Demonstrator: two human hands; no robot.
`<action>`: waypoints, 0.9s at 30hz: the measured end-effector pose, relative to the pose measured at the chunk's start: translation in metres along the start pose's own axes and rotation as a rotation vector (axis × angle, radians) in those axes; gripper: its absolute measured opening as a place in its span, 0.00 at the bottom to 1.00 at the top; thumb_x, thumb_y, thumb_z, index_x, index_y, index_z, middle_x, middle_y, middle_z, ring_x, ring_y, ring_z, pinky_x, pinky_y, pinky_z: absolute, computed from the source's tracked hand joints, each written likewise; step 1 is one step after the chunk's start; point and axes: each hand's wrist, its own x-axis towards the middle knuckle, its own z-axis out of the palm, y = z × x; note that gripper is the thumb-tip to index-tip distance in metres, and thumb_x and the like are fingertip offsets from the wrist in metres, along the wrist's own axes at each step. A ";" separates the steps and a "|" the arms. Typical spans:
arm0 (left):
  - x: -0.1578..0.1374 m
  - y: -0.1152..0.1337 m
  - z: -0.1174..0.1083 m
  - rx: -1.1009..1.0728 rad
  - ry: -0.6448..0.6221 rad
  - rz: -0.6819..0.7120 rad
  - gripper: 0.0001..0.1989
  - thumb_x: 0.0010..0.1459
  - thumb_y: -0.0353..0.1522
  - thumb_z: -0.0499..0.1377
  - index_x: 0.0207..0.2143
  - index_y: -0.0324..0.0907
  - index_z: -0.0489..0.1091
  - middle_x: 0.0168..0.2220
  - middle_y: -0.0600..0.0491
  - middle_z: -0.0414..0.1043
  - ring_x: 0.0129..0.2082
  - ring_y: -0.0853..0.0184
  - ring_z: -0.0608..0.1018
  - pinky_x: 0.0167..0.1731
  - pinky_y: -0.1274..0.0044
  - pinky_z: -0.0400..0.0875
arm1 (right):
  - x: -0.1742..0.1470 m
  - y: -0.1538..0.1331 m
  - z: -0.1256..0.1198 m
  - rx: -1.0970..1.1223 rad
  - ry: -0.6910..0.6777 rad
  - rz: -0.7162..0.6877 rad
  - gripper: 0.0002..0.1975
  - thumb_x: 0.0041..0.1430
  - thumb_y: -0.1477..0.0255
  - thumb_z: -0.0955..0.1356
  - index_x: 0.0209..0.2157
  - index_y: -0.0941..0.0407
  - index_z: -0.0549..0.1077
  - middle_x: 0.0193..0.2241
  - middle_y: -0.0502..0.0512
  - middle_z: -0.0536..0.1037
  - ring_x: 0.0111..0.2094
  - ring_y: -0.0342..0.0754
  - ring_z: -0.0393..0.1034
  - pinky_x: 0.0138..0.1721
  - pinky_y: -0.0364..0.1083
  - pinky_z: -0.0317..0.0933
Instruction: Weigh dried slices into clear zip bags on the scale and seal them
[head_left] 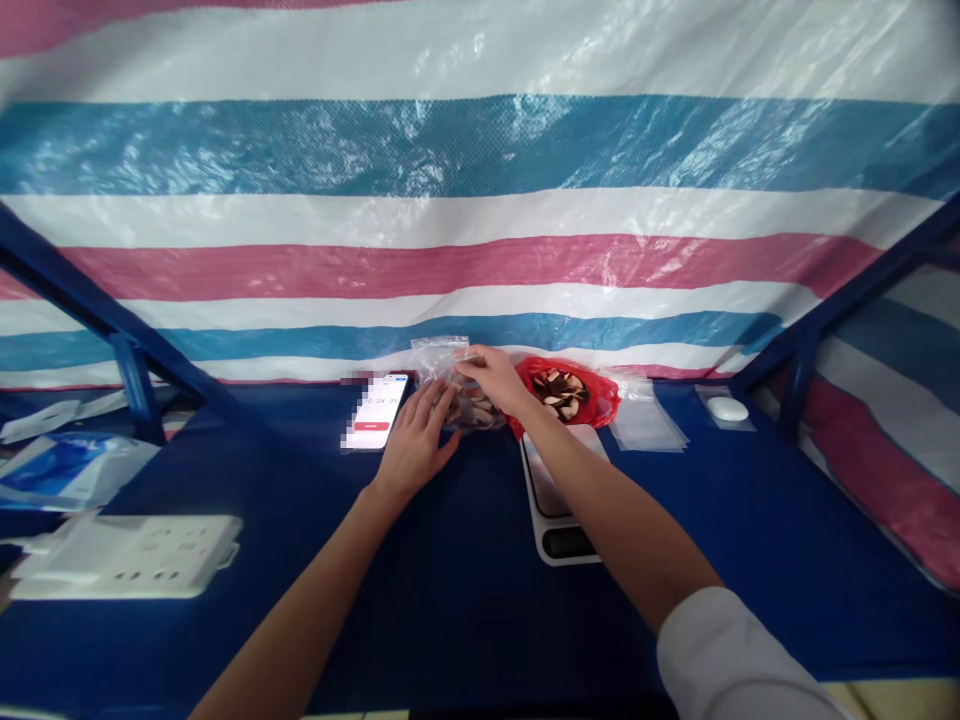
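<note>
My left hand lies with fingers stretched over clear zip bags filled with pale brown dried slices. Above them, my right hand has thumb and fingers closed at the upper part of a zip bag, its sealing strip standing up. Just right of that hand is a red plastic bag, open at the top, with dark-edged dried slices inside. A white kitchen scale sits below the red bag, partly hidden by my right forearm.
A lit phone rests left of my left hand. Flat clear bags and a white mouse-like object lie to the right. At left are a white power strip and a blue-and-clear package. Blue frame bars flank the table.
</note>
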 end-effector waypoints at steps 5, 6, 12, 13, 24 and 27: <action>0.004 -0.014 0.007 0.008 -0.002 0.003 0.27 0.66 0.28 0.54 0.67 0.45 0.59 0.63 0.40 0.66 0.64 0.50 0.68 0.60 0.56 0.67 | 0.005 0.005 0.006 0.007 -0.009 0.041 0.07 0.57 0.77 0.69 0.38 0.56 0.75 0.30 0.50 0.79 0.33 0.47 0.76 0.38 0.48 0.75; 0.006 -0.017 0.006 -0.011 -0.013 0.005 0.25 0.67 0.29 0.53 0.65 0.45 0.61 0.62 0.40 0.68 0.62 0.50 0.70 0.59 0.57 0.68 | 0.005 0.006 0.005 -0.003 -0.010 0.045 0.07 0.57 0.78 0.69 0.38 0.56 0.75 0.30 0.50 0.79 0.33 0.47 0.76 0.38 0.48 0.75; 0.014 -0.032 -0.001 -0.056 -0.082 0.015 0.18 0.69 0.33 0.52 0.58 0.44 0.70 0.54 0.42 0.75 0.53 0.53 0.77 0.54 0.60 0.72 | 0.006 0.007 -0.005 -0.476 -0.003 -0.078 0.08 0.63 0.73 0.67 0.41 0.60 0.77 0.38 0.56 0.82 0.38 0.49 0.78 0.39 0.48 0.75; 0.015 -0.034 -0.002 -0.050 -0.090 0.016 0.18 0.69 0.34 0.52 0.58 0.44 0.70 0.54 0.42 0.75 0.53 0.53 0.77 0.54 0.60 0.72 | 0.005 0.005 -0.008 -0.572 -0.005 -0.114 0.08 0.64 0.73 0.67 0.41 0.60 0.77 0.39 0.57 0.82 0.40 0.51 0.78 0.42 0.50 0.74; 0.029 -0.033 -0.004 0.089 -0.243 0.070 0.20 0.65 0.33 0.53 0.57 0.38 0.71 0.50 0.38 0.76 0.49 0.47 0.77 0.48 0.57 0.72 | -0.050 0.022 -0.014 -1.335 -0.157 -0.425 0.16 0.67 0.73 0.62 0.52 0.60 0.75 0.54 0.65 0.76 0.56 0.58 0.71 0.56 0.53 0.66; 0.029 -0.034 -0.005 0.049 -0.206 0.080 0.20 0.65 0.40 0.55 0.54 0.40 0.73 0.52 0.38 0.76 0.51 0.45 0.76 0.50 0.55 0.70 | -0.053 0.033 -0.015 -1.417 -0.159 -0.464 0.16 0.67 0.72 0.64 0.52 0.59 0.75 0.56 0.65 0.75 0.59 0.58 0.67 0.59 0.53 0.63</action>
